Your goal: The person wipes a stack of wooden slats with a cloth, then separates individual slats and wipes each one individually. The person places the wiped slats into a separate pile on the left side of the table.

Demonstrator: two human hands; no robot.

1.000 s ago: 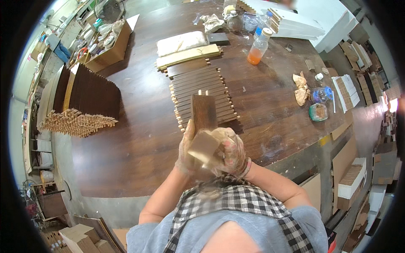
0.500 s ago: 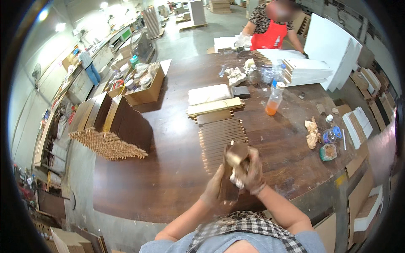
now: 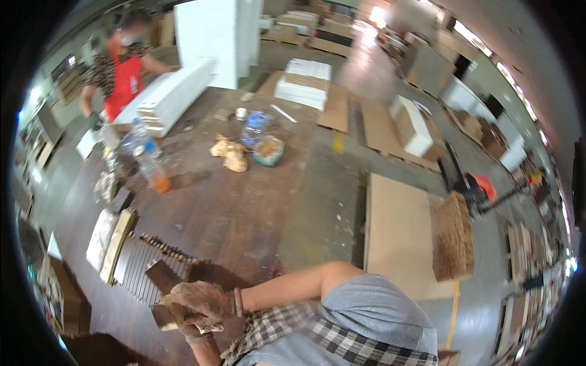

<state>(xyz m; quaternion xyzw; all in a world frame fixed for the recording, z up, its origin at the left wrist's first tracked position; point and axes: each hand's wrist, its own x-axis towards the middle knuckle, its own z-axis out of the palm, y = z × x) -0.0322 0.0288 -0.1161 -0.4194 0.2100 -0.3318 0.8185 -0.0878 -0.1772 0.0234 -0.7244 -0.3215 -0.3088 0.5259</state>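
My right hand (image 3: 201, 302), in a stained glove, is closed around a small brown block (image 3: 162, 317) with a pale edge. A white scrap (image 3: 210, 328) shows under that hand. Beneath it, my left hand (image 3: 194, 333) is mostly covered and seems to grip a dark brown wooden board (image 3: 163, 276), which juts out past my right hand. Just beyond lies a row of brown slats (image 3: 143, 268) with peg-like ends. A pale yellow strip (image 3: 117, 247) and a white wrapped bundle (image 3: 101, 238) lie at the row's far side.
Bottles, one with orange liquid (image 3: 160, 183), a jar (image 3: 268, 150) and crumpled paper (image 3: 229, 152) stand on the brown table (image 3: 244, 201). A person in a red apron (image 3: 125, 85) is by white panels (image 3: 183, 91). Cardboard (image 3: 397, 238) lies on the floor to the right.
The view has swung to the right, so the table and the other person now appear farther left. My hands stay close together over the brown board.
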